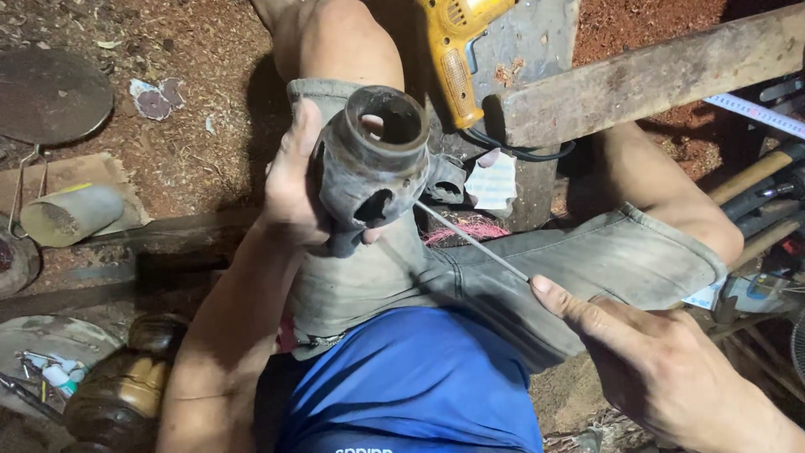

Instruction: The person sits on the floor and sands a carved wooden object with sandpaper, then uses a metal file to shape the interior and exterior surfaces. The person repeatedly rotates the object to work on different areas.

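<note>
My left hand point(293, 180) grips a hollow, dull grey wooden vessel point(369, 164) above my knee, its round mouth open and dark, a rough hole cut in its side. My right hand point(654, 361) pinches a thin, straight metal rod point(474, 241), whose tip meets the vessel's wall near that hole. A yellow plastic power drill point(457, 59) lies by a weathered plank point(654, 75). A pale cylinder point(71, 214) rests on sawdust.

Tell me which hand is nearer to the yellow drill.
Left. The left hand, gripping the grey hollow part, sits just below-left of the yellow drill; the right hand, holding a thin rod, is far lower.
</note>
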